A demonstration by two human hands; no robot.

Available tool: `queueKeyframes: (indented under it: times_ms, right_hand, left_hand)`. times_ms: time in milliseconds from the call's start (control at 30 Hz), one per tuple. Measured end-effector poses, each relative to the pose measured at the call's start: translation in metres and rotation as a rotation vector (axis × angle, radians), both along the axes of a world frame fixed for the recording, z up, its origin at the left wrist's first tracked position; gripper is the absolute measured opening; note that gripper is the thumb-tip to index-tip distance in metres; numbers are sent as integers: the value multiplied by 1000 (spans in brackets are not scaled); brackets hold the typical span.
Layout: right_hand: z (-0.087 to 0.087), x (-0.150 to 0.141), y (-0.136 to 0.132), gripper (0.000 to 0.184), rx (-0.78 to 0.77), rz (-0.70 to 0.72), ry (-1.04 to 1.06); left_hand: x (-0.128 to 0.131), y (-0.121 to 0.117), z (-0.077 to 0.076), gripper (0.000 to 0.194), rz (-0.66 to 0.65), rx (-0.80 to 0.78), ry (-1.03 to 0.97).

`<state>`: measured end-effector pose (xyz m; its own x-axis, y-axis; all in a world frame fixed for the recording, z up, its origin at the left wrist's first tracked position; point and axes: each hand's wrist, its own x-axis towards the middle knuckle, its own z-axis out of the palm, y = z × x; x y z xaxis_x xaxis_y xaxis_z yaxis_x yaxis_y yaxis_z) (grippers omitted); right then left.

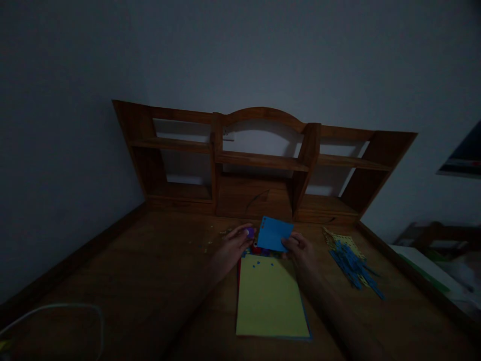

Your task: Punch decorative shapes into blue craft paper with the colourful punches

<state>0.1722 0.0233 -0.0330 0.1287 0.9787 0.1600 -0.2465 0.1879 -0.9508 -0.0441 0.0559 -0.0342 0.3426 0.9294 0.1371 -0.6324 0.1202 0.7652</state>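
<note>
My left hand (237, 239) is closed around a small purple paper punch (249, 232), mostly hidden by the fingers. Pinched at its lower right corner, a blue paper square (275, 234) is in my right hand (298, 244). Several small holes run along the square's upper left edge, which is close to the punch but appears apart from it. Below both hands lies a stack of paper with a yellow sheet (272, 301) on top. Tiny blue cut-out pieces (258, 262) are scattered near its top edge. Something red and multicoloured (257, 249) shows partly behind the blue square.
Blue paper strips (349, 263) and punched yellow paper (351, 243) lie in a heap at the right. Small yellow bits (209, 243) dot the wooden table (131, 271) left of my hands. A wooden shelf unit (263, 160) stands along the back. A pale cable (71, 305) curves at lower left.
</note>
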Motion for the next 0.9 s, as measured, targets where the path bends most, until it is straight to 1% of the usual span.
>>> queueKeyframes:
  times_ms: [100, 267, 367, 467, 633, 733, 833, 900]
  right_hand:
    - [-2, -2, 0, 21, 44, -4, -60]
    - [-2, -3, -1, 20, 120, 12, -130]
    - [1, -5, -3, 22, 104, 27, -139]
    - [2, -6, -4, 22, 87, 31, -152]
    - [-3, -4, -2, 19, 130, 45, -201]
    - [-4, -4, -2, 17, 147, 56, -226]
    - [-3, -5, -2, 16, 137, 59, -264]
    - [-4, -6, -1, 19, 122, 30, -281]
  left_hand:
    - [0, 0, -2, 31, 24, 23, 18]
    - [1, -1, -4, 36, 0, 57, 32]
    - [1, -1, -4, 39, -5, 70, 66]
    - [0, 0, -6, 41, 24, 85, 132]
    - [0, 4, -12, 45, 91, 111, 232]
    - [0, 5, -14, 47, 110, 125, 283]
    - [0, 4, -12, 48, 116, 117, 331]
    - [1, 1, -9, 47, 112, 109, 344]
